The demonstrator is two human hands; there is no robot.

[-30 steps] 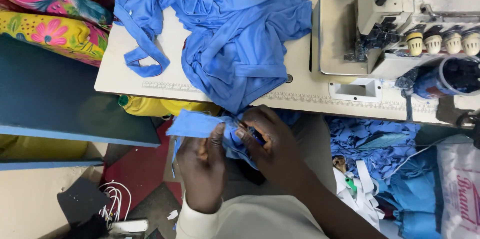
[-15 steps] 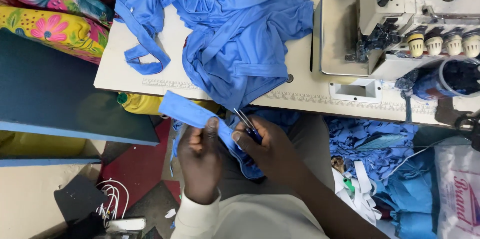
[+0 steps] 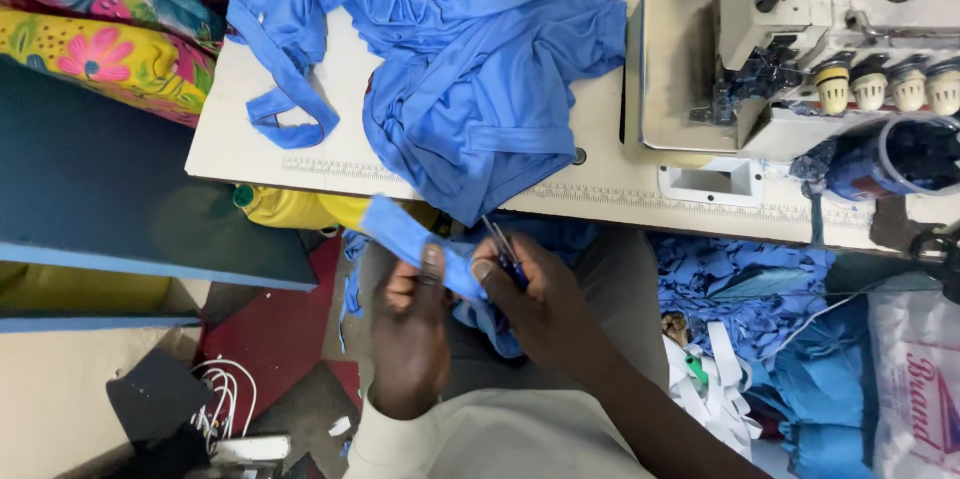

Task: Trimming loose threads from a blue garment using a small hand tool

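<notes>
My left hand [image 3: 412, 324] pinches a strip of blue fabric [image 3: 400, 231] that sticks out up and to the left, below the table's front edge. My right hand [image 3: 535, 304] grips small thread snips [image 3: 498, 239] with the blades pointing up toward the table, right beside the strip. More blue cloth [image 3: 490, 324] lies in my lap under both hands. A large heap of blue garments [image 3: 470, 69] lies on the white sewing table [image 3: 250, 139] just above the hands.
An overlock sewing machine [image 3: 800, 39] with thread cones stands at the right of the table. Floral fabric [image 3: 100, 29] lies at the far left. Blue scraps [image 3: 740, 279] and white strips [image 3: 710, 369] fill the floor at right, next to a plastic bag [image 3: 915, 379]. White cables [image 3: 225, 399] lie lower left.
The blue strip has swung from lying level to pointing up and left. Both hands have shifted slightly right, and the snips now point up by the strip.
</notes>
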